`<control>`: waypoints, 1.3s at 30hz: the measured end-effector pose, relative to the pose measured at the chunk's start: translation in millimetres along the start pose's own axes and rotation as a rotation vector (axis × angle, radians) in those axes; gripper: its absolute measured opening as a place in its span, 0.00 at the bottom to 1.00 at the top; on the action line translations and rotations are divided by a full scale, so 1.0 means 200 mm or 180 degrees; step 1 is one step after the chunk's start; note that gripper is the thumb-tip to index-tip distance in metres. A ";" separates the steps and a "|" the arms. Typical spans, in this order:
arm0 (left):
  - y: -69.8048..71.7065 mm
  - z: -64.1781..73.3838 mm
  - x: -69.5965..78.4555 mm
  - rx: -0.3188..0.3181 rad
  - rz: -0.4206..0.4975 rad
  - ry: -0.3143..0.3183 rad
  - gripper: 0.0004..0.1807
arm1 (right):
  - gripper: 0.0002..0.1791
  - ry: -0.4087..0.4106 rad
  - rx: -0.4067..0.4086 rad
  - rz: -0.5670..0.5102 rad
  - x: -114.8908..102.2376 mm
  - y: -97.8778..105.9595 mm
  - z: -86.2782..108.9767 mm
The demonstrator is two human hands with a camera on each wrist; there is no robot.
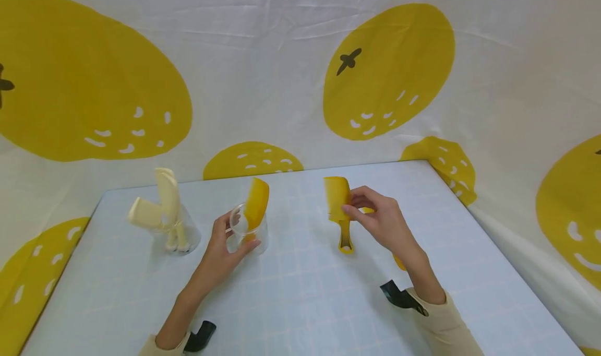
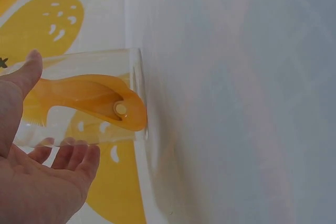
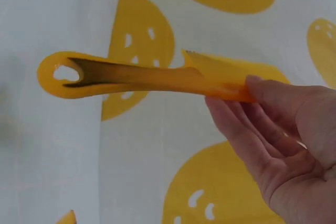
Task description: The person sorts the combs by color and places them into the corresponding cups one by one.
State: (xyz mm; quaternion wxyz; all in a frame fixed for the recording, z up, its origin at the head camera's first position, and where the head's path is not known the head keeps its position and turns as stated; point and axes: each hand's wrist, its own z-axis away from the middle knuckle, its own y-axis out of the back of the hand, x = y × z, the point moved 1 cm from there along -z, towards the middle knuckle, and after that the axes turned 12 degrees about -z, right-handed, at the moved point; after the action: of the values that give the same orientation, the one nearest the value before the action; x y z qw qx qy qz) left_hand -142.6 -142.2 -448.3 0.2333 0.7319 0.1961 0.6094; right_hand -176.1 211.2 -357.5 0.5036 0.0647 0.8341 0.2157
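My left hand [image 1: 220,251] holds a clear cup [image 1: 263,241] that stands on the table, thumb on one side and fingers on the other. A yellow comb [image 1: 258,202] leans inside that cup, and the left wrist view shows its handle [image 2: 89,90] down near the cup's base. To the right, my right hand [image 1: 385,223] pinches a second yellow comb [image 1: 337,198] by its back, between thumb and fingers. This comb is held above the table, its holed handle [image 3: 142,80] pointing down. Another yellow piece [image 1: 399,262] lies mostly hidden behind the right hand and forearm.
Left of my left hand stands another clear cup [image 1: 191,235] with several cream combs [image 1: 168,194] sticking out at different angles. The table [image 1: 300,304] has a pale blue checked cover. Behind it hangs a white cloth [image 1: 263,84] printed with yellow fruit shapes.
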 end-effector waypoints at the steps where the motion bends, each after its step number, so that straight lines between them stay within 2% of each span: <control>1: 0.00 0.00 0.00 -0.0005 -0.0001 0.0002 0.47 | 0.11 0.0028 0.0031 -0.0087 -0.01 0.00 -0.01; 9: 0.00 0.00 0.01 -0.0024 0.0027 0.0047 0.46 | 0.13 0.0244 0.0165 -0.0766 -0.07 -0.04 -0.06; 13: 0.00 -0.01 0.02 -0.0037 0.0032 0.0051 0.46 | 0.14 0.0339 0.0290 -0.0997 -0.10 -0.06 -0.07; 27: 0.00 -0.01 0.02 -0.0050 -0.0003 0.0085 0.46 | 0.16 0.0665 0.0738 -0.1429 -0.20 -0.14 -0.15; 39: 0.00 -0.01 0.01 -0.0014 0.0007 0.0046 0.46 | 0.16 0.0977 0.0890 -0.1950 -0.26 -0.26 -0.22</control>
State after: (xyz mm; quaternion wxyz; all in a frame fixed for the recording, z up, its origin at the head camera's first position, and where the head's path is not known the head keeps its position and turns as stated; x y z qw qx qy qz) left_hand -143.8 -141.1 -446.6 0.2327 0.7273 0.1956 0.6153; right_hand -183.4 134.9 -320.3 0.4002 -0.1530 0.9019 -0.0539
